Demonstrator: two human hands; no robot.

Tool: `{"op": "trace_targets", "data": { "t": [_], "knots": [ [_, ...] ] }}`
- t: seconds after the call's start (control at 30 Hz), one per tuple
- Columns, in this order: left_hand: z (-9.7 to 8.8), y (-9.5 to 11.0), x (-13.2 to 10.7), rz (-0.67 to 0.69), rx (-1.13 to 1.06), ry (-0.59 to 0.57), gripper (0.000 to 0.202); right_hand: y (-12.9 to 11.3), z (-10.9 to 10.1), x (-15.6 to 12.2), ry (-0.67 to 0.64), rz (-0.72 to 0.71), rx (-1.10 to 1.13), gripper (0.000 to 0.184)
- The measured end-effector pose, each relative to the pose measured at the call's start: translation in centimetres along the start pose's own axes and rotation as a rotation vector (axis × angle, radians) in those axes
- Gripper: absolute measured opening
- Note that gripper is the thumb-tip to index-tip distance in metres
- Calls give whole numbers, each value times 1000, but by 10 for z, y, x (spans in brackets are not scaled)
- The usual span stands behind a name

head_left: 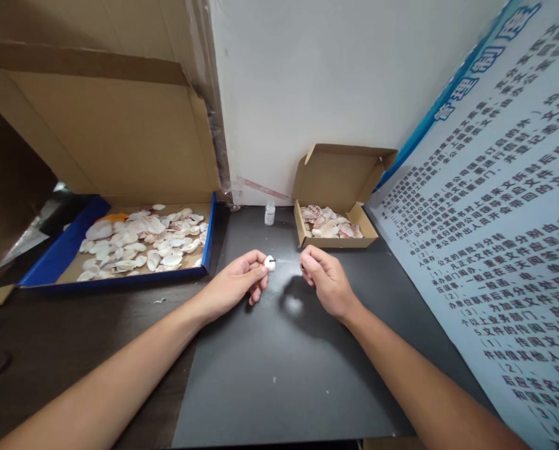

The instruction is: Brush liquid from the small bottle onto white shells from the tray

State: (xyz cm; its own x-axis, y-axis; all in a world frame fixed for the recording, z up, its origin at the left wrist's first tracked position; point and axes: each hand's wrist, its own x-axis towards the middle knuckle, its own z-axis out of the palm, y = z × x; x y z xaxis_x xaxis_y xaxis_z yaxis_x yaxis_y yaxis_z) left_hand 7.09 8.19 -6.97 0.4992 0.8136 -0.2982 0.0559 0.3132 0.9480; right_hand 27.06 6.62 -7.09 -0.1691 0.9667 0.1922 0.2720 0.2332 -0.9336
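My left hand (250, 275) pinches a small white, rounded piece (270, 264) with a short black strip or mark on it, held over the dark mat. Its exact kind is too small to tell. My right hand (326, 275) is closed at about the same height, thumb pressed against curled fingers. A faint pale strand (287, 261) seems to run between the white piece and the right fingertips. Whatever the right fingers grip is mostly hidden. Behind the hands stands a small clear bottle (270, 214) with a white label.
At the left, a blue-edged cardboard box (205, 253) lies open with many pale shells (138, 240). A smaller open cardboard box (338, 242) with shells (330, 223) stands back right. A printed board (504, 206) leans along the right side; a white wall (307, 81) rises behind.
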Motion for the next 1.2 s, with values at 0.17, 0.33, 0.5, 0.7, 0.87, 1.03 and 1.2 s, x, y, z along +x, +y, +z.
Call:
{"op": "trace_targets", "data": {
  "t": [0.17,0.33,0.5,0.7,0.87,1.03,1.2],
  "knots": [
    [-1,-1,-1,-2,9,-16,25,-2,1,0,37,28,-79,36],
    [1,0,-3,16,151,-64,26,-2,0,0,-12,-5,-67,37],
    [1,0,-3,21,225,-79,30,0,-1,0,68,21,-75,37],
    [2,1,-3,24,243,-80,30,-3,0,0,19,19,-83,37],
    [2,3,-4,17,262,-90,31,-5,0,-2,-22,-9,-48,38],
    [0,2,-5,20,293,-98,32,-4,2,-2,41,26,-94,37],
    [-1,0,-6,19,301,-107,32,-3,1,-2,-15,-15,-60,39]
  ]
}}
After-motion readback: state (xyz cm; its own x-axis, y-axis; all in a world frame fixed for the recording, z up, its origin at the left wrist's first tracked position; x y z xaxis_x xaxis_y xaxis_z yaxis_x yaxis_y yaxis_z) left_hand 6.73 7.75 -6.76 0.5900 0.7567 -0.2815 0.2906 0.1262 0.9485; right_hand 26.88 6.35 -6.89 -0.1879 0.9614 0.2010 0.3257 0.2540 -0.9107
